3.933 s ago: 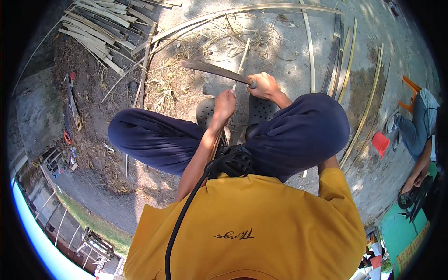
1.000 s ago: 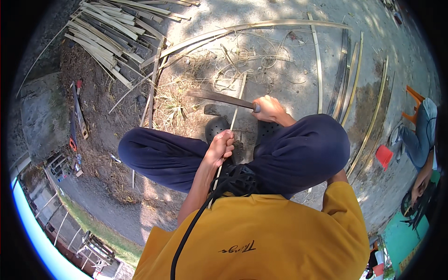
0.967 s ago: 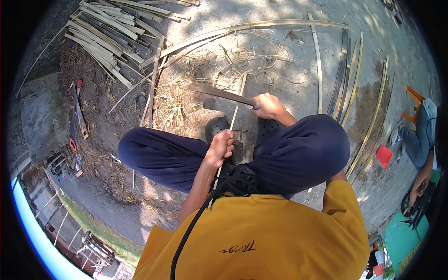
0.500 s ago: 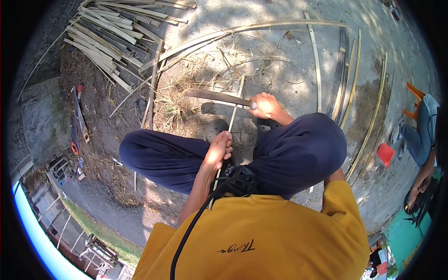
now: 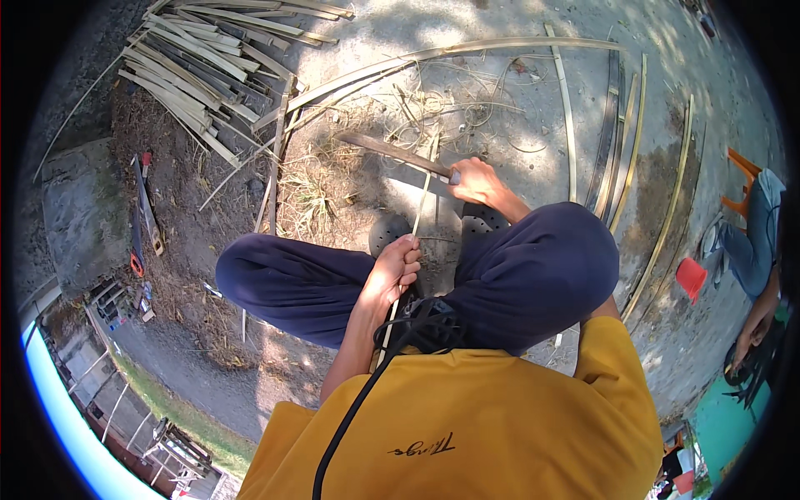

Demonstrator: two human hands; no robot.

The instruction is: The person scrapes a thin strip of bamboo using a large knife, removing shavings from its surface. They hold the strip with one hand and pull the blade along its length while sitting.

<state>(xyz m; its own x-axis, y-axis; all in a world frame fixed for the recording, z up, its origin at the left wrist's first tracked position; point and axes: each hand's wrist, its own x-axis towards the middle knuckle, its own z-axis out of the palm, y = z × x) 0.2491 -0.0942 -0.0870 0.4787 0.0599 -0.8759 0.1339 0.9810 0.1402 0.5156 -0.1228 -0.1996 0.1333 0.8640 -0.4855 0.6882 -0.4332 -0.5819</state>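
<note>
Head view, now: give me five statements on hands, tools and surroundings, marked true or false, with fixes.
1. The right hand grips a long-bladed knife by its handle. True.
2. The left hand is open and holds nothing. False: the left hand is closed around a thin pale strip.
3. In the picture, the blade of the long-bladed knife crosses the thin pale strip beyond the left hand. True.
4. The red container is at the left of the picture. False: the red container is at the right.
5. A pile of strips lies at the upper left of the picture. True.
</note>
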